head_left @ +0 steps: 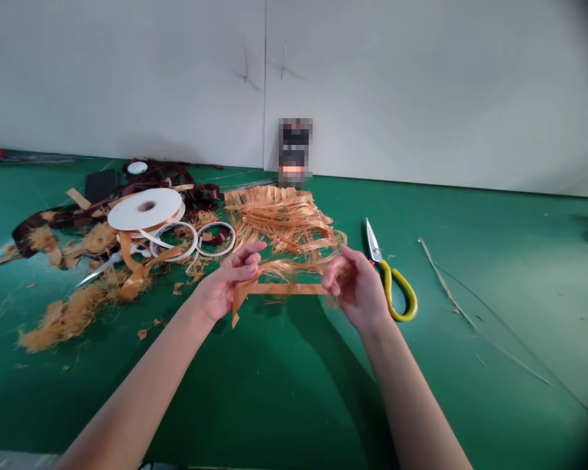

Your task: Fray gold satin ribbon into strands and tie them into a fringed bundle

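Between finger and thumb, my left hand [232,277] pinches a tan ribbon [242,297], its flat tail hanging below the palm. The ribbon's loose, frayed threads [279,267] stretch across toward my right hand [350,284]. The fingers of that hand are curled and closed around the thread ends, slightly blurred. Below the threads a flat strip of tan ribbon [289,288] lies across the table between both hands. Just beyond them rests a pile of frayed ribbon pieces [279,219]. Scissors with yellow handles [402,297] lie right of my right hand, blades pointing away.
A white ribbon spool [127,209], two white tape rings [215,239], dark brown ribbon [44,225] and fibre scraps [63,323] crowd the left of the green table [215,411]. A pixelated upright object [295,150] leans on the wall. A thin stalk [445,287] lies right.
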`<move>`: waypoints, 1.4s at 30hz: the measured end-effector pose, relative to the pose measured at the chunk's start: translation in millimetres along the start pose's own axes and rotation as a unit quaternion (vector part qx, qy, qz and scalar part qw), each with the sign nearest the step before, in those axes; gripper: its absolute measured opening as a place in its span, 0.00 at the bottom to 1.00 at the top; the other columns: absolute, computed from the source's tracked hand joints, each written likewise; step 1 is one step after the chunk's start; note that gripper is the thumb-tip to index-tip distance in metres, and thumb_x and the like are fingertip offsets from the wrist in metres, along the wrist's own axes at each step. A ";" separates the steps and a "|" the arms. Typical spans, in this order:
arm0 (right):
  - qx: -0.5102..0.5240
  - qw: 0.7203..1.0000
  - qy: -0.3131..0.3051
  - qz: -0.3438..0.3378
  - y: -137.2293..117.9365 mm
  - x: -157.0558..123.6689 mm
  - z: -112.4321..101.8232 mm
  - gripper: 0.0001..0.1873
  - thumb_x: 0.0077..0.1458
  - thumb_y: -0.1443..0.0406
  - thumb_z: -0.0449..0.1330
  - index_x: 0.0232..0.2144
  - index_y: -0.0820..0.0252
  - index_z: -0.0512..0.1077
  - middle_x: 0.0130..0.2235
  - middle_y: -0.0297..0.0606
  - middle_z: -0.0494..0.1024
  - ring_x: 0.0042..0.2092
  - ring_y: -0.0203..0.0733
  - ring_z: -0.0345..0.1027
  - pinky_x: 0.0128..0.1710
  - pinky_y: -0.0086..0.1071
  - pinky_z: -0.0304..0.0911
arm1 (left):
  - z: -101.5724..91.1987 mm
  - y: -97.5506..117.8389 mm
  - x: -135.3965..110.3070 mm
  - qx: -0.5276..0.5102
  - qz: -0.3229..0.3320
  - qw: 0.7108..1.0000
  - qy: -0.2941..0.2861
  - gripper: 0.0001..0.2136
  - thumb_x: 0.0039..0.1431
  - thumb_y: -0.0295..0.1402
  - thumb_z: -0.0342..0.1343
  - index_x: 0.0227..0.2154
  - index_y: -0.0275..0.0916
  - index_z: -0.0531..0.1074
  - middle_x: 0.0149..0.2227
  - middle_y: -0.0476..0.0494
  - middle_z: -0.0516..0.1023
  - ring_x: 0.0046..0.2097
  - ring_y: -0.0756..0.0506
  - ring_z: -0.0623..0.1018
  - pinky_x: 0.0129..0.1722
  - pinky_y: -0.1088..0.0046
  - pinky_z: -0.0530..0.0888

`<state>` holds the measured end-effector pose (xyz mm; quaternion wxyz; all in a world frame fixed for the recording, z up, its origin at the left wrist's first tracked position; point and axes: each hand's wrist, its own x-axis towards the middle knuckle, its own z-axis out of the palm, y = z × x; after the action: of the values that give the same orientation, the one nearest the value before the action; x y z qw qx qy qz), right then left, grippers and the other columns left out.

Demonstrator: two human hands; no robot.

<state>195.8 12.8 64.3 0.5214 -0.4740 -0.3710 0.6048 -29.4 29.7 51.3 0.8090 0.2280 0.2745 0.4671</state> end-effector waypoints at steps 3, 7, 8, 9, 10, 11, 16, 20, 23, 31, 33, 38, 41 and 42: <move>0.090 0.996 0.014 -0.018 0.8 3.5 -2.6 0.17 0.55 0.56 0.51 0.30 0.56 0.78 0.33 0.40 0.83 0.35 0.40 0.76 0.38 0.34 0.71 | -0.6 -0.9 -0.3 0.010 -0.009 1.000 -0.007 0.19 0.37 0.20 0.69 0.37 0.34 0.76 0.24 0.56 0.70 0.21 0.58 0.70 0.21 0.85 0.70; 0.021 0.991 0.013 -0.133 12.4 2.7 -0.6 0.18 0.50 0.64 0.58 0.45 0.54 0.75 0.56 0.37 0.74 0.60 0.47 0.63 0.62 0.45 0.57 | -0.6 -1.4 -0.4 0.026 -0.007 1.000 -0.009 0.19 0.37 0.21 0.69 0.36 0.35 0.77 0.25 0.56 0.69 0.20 0.60 0.66 0.18 0.89 0.66; -0.047 0.984 0.013 -0.169 16.5 2.1 0.4 0.23 0.48 0.66 0.61 0.49 0.53 0.73 0.59 0.36 0.70 0.63 0.48 0.59 0.64 0.46 0.53 | 0.0 -1.7 -0.3 0.032 -0.009 0.999 -0.010 0.19 0.37 0.21 0.70 0.36 0.35 0.77 0.25 0.56 0.69 0.20 0.61 0.65 0.16 0.90 0.63; -0.128 0.970 0.018 -0.207 20.5 1.7 1.3 0.26 0.48 0.68 0.62 0.52 0.52 0.72 0.62 0.35 0.66 0.64 0.48 0.56 0.65 0.46 0.50 | 0.8 -2.2 -0.3 0.038 -0.011 0.999 -0.012 0.18 0.37 0.21 0.70 0.36 0.35 0.77 0.25 0.56 0.69 0.20 0.61 0.64 0.15 0.91 0.61; -0.210 0.947 0.026 -0.242 23.9 1.5 2.2 0.28 0.48 0.69 0.62 0.53 0.51 0.70 0.64 0.34 0.63 0.65 0.47 0.54 0.66 0.46 0.49 | 1.8 -2.8 -0.2 0.043 -0.015 0.999 -0.014 0.18 0.37 0.21 0.70 0.36 0.35 0.78 0.24 0.56 0.69 0.19 0.61 0.62 0.14 0.91 0.59; -0.283 0.919 0.034 -0.271 26.5 1.4 3.0 0.26 0.50 0.69 0.61 0.53 0.52 0.71 0.65 0.35 0.61 0.65 0.47 0.54 0.65 0.46 0.49 | 2.7 -3.5 -0.1 0.048 -0.018 0.999 -0.016 0.17 0.38 0.21 0.70 0.35 0.35 0.78 0.24 0.56 0.69 0.19 0.62 0.61 0.14 0.91 0.58; -0.394 0.860 0.099 -0.310 25.1 -1.8 8.0 0.06 0.55 0.64 0.60 0.26 0.55 0.72 0.55 0.41 0.74 0.55 0.49 0.69 0.57 0.46 0.61 | 3.7 -5.5 0.6 0.054 -0.028 0.998 -0.026 0.17 0.38 0.19 0.69 0.35 0.35 0.79 0.24 0.55 0.71 0.18 0.62 0.60 0.12 0.91 0.56; -0.263 0.924 0.155 -0.231 17.1 -4.3 7.2 0.20 0.59 0.58 0.55 0.16 0.54 0.64 0.43 0.41 0.81 0.51 0.48 0.72 0.54 0.44 0.62 | -1.1 -2.0 0.6 0.030 -0.025 0.999 -0.035 0.19 0.36 0.19 0.70 0.36 0.34 0.79 0.23 0.56 0.70 0.17 0.63 0.59 0.12 0.92 0.57; -0.070 0.967 0.187 -0.159 13.8 -0.5 0.2 0.25 0.59 0.58 0.56 0.11 0.53 0.58 0.34 0.39 0.82 0.48 0.47 0.74 0.54 0.43 0.63 | -4.5 1.2 0.9 0.003 -0.012 0.999 -0.033 0.20 0.34 0.22 0.72 0.36 0.35 0.78 0.23 0.58 0.69 0.16 0.63 0.60 0.12 0.93 0.59; 0.261 0.961 0.091 -0.030 -10.3 7.3 -25.7 0.18 0.58 0.67 0.53 0.16 0.55 0.69 0.24 0.31 0.78 0.35 0.29 0.75 0.39 0.19 0.69 | -5.2 5.9 -0.3 -0.165 0.022 0.986 -0.023 0.26 0.35 0.17 0.71 0.41 0.36 0.75 0.21 0.58 0.69 0.20 0.59 0.70 0.14 0.90 0.63; 0.252 0.964 0.074 -0.035 -15.6 4.3 -29.9 0.14 0.56 0.68 0.53 0.22 0.56 0.73 0.23 0.29 0.77 0.24 0.25 0.67 0.27 0.15 0.64 | -5.0 8.7 -1.0 -0.197 0.034 0.979 -0.027 0.28 0.38 0.16 0.69 0.45 0.39 0.74 0.22 0.58 0.70 0.20 0.59 0.72 0.15 0.90 0.64; 0.125 0.992 0.017 -0.028 -16.8 -5.8 -22.9 0.15 0.49 0.65 0.49 0.26 0.55 0.77 0.41 0.37 0.82 0.16 0.29 0.42 0.15 0.29 0.45 | -3.8 13.8 -2.1 -0.234 0.065 0.970 0.002 0.24 0.48 0.17 0.63 0.48 0.42 0.71 0.24 0.56 0.72 0.24 0.57 0.76 0.18 0.91 0.67; -0.018 0.999 -0.023 -0.031 -11.1 -8.4 -10.1 0.18 0.46 0.65 0.51 0.35 0.59 0.78 0.40 0.42 0.82 0.19 0.30 0.45 0.19 0.30 0.42 | -3.1 12.6 -2.5 -0.226 0.065 0.972 0.016 0.19 0.49 0.18 0.62 0.45 0.38 0.72 0.25 0.55 0.72 0.25 0.56 0.76 0.24 0.88 0.73; -0.072 0.997 -0.031 -0.025 -8.5 -8.7 -6.3 0.18 0.47 0.65 0.53 0.38 0.60 0.78 0.39 0.42 0.82 0.20 0.30 0.48 0.20 0.30 0.43 | -3.0 11.8 -2.5 -0.223 0.064 0.973 0.016 0.19 0.49 0.18 0.62 0.44 0.38 0.72 0.25 0.55 0.73 0.25 0.56 0.76 0.26 0.86 0.74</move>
<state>204.3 5.5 72.1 0.4889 -0.4822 -0.4412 0.5778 -39.8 33.3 57.0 0.8037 0.0518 0.1612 0.5705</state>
